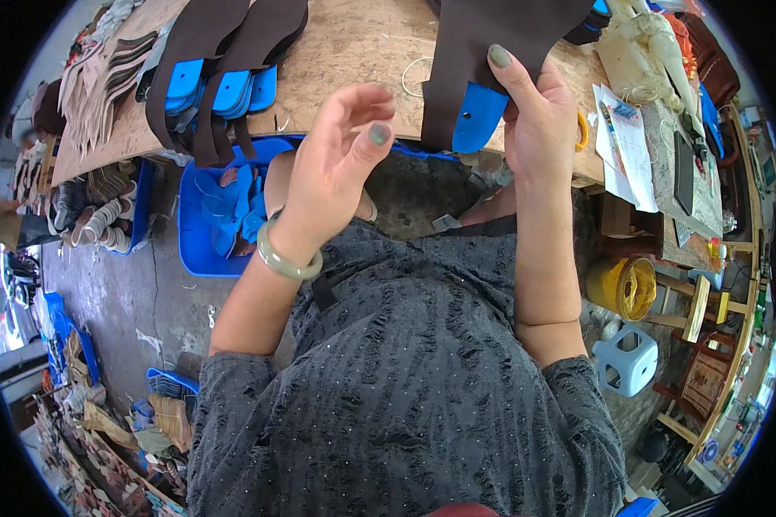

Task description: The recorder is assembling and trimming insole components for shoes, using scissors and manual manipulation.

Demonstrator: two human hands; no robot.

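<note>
**Right hand grips dark brown piece with blue tab; left hand open**

While the right hand [539, 112] pinches a dark brown leather piece [491, 43] between thumb and fingers, the blue tab [477, 116] at the lower end of that piece hangs just below the thumb. The piece is held upright above the front edge of the wooden workbench [353, 52]. The left hand [341, 151] is raised beside it, fingers loosely spread, holding nothing; a pale green bangle [286, 258] sits on its wrist. More brown-and-blue pieces [215, 77] lie stacked on the workbench to the left. Below the bench edge, a blue tray [200, 246] contains loose blue cutouts [233, 202]. A yellow bucket [621, 286] and a pale blue stool [627, 358] stand at the right.
</note>
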